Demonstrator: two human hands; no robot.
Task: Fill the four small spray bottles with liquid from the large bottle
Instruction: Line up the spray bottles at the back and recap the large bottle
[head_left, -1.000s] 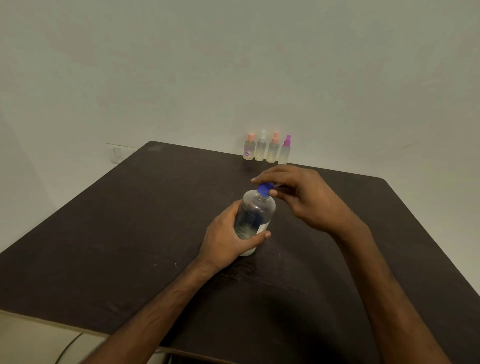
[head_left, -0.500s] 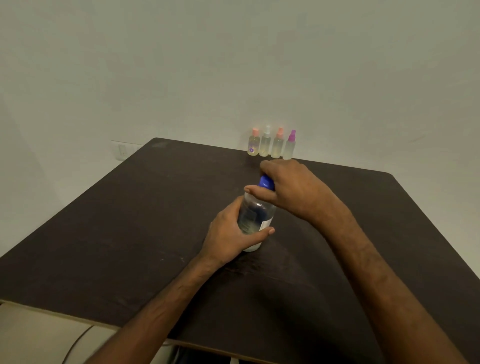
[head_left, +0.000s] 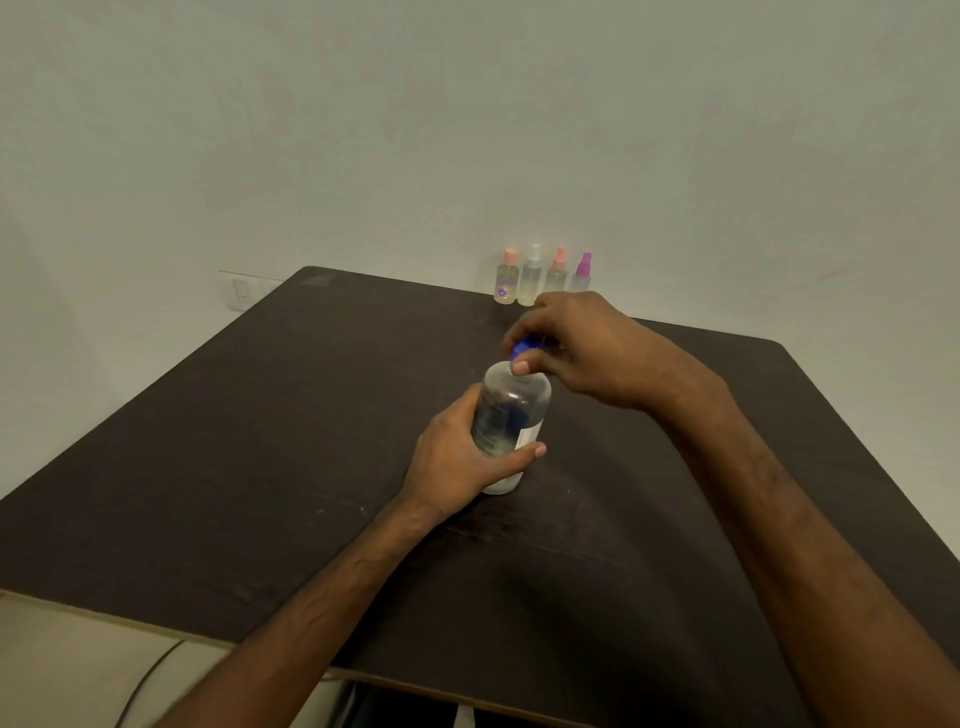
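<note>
A large clear bottle (head_left: 511, 415) with a white label stands upright near the middle of the dark table (head_left: 260, 441). My left hand (head_left: 457, 462) grips its body from the left. My right hand (head_left: 582, 348) pinches the blue cap (head_left: 523, 347) on top of the bottle, thumb in front and fingers curled over it. Several small spray bottles stand in a row at the table's far edge by the wall: a peach-capped one with a purple flower (head_left: 506, 278), a white-capped one (head_left: 531, 275), another peach-capped one (head_left: 556, 273) and a magenta-capped one (head_left: 582, 273), its base hidden behind my right hand.
A pale wall rises just behind the table, with a wall socket (head_left: 241, 292) at the far left corner. A dark cable (head_left: 150, 680) runs on the light floor under the near left edge.
My right hand has stayed on the blue cap and turned, with the thumb now showing in front of it. The left hand keeps its grip on the bottle. The view has shifted slightly.
</note>
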